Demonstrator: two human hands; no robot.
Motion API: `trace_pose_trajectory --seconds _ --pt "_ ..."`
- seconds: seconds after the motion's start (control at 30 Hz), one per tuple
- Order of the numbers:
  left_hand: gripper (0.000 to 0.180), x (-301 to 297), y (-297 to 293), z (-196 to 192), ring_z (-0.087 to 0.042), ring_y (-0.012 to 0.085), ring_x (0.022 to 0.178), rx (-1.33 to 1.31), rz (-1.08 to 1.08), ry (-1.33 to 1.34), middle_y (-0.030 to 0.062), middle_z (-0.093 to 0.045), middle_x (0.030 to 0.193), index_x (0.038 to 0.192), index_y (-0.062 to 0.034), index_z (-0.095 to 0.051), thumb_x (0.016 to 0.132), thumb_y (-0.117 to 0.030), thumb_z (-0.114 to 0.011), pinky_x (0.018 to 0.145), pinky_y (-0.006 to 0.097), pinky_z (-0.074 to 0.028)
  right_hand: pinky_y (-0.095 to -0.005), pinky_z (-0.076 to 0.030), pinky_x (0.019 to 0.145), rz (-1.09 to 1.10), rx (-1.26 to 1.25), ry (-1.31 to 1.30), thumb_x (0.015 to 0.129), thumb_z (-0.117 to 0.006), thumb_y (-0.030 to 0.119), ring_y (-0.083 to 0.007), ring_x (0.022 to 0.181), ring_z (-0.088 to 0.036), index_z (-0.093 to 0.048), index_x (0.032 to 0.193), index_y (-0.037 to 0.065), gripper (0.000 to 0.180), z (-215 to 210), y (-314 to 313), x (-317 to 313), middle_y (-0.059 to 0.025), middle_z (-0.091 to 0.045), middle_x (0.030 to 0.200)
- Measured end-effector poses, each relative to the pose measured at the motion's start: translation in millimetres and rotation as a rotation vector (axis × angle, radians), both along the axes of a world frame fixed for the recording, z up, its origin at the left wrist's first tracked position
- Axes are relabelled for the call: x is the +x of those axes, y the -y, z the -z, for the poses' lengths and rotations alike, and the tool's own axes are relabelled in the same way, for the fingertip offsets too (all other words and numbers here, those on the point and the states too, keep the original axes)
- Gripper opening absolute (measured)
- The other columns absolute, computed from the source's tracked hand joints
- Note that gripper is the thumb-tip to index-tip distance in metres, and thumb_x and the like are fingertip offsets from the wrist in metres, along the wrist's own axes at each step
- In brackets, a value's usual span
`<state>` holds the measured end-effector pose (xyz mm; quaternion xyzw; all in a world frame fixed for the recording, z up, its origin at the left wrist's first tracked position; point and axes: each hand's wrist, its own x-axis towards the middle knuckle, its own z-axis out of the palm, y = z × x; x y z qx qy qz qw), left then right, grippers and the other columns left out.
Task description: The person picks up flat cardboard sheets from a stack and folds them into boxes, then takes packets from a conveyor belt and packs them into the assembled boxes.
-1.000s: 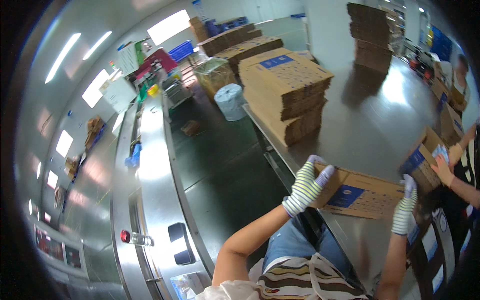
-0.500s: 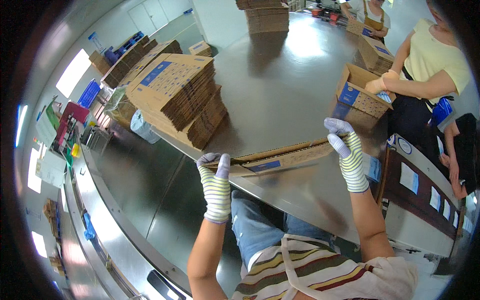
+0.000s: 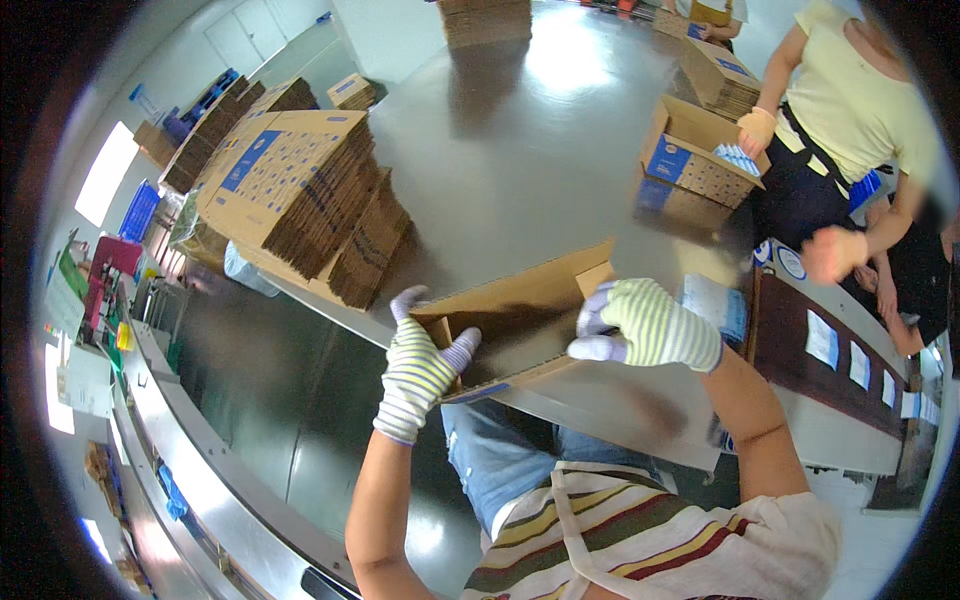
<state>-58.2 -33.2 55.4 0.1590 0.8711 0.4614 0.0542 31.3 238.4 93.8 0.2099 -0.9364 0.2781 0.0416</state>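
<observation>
At the near edge of the steel table (image 3: 520,170), between both gloved hands: one brown cardboard box (image 3: 515,320), partly opened, lying on its side with the hollow interior facing the camera and a flap standing out at its right end. Left hand (image 3: 418,370) at the box's left end, fingers closed around the lower left corner, thumb spread up along the side panel; firm hold on the cardboard. Right hand (image 3: 645,322) at the box's right end, just beside the flap, fingers curled down over the upper right edge; grip on the box apparent, though the fingertips are hidden behind the panel. Box thus spanned left to right by the two hands, tilted slightly, lower edge overhanging the table rim toward the wearer's lap. Both gloves (image 3: 660,325) striped white and yellow-green with pale purple fingertips. Further back on the left of the table: tall stack of flattened boxes (image 3: 300,190), well apart from the hands. Further back on the right: an open carton (image 3: 700,150) with blue print, near another worker (image 3: 850,110) in a yellow top. Small blue packet (image 3: 715,305) lying just right of the right hand.
</observation>
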Motion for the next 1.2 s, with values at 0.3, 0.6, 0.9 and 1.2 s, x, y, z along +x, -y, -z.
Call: trace_pose_trajectory --seconds 0.3,0.6,0.9,1.2 --pt "0.027 13.3 -0.8 -56.9 -0.053 0.0255 0.062 -0.214 -0.188 -0.561 0.0119 -0.055 0.073 0.109 -0.0033 -0.054 0.084 -0.010 -0.062 0.062 0.036 -0.047 -0.0420 -0.049 0.072 0.120 0.309 0.066 0.085 -0.052 0.049 -0.0334 0.075 -0.061 -0.066 0.080 0.004 0.048 22.4 -6.2 -31.6 -0.0142 -0.062 0.080" --pt "0.060 25.3 -45.4 -15.9 -0.058 0.0389 0.095 -0.748 0.457 -0.690 0.0219 -0.062 0.097 0.106 0.0032 -0.056 0.074 -0.047 -0.067 0.084 0.045 -0.046 -0.0422 -0.042 0.090 0.142 0.424 -0.073 0.086 -0.051 0.042 -0.0313 0.100 -0.054 -0.065 0.107 0.010 0.041 28.8 20.3 -32.8 -0.0111 -0.061 0.106" --pt "0.068 26.1 -20.8 -14.4 -0.063 0.0344 0.084 -0.466 0.302 -0.300 0.0239 -0.064 0.090 0.108 0.0057 -0.054 0.071 -0.048 -0.072 0.074 0.039 -0.051 -0.0435 -0.043 0.090 0.351 0.038 -0.604 0.074 -0.068 0.038 -0.0319 0.104 -0.052 -0.058 0.110 0.008 0.047 2.7 5.2 15.1 -0.0145 -0.057 0.110" --pt "0.050 92.1 -45.8 37.6 -0.053 0.0219 0.101 0.444 0.210 0.234 0.0125 -0.059 0.110 0.119 -0.0005 -0.051 0.082 -0.030 -0.070 0.093 0.036 -0.041 -0.0417 -0.041 0.097 0.444 -0.430 -0.262 0.077 -0.070 0.035 -0.0325 0.111 -0.054 -0.044 0.124 -0.003 0.067 -22.9 21.6 38.8 -0.0220 -0.055 0.114"
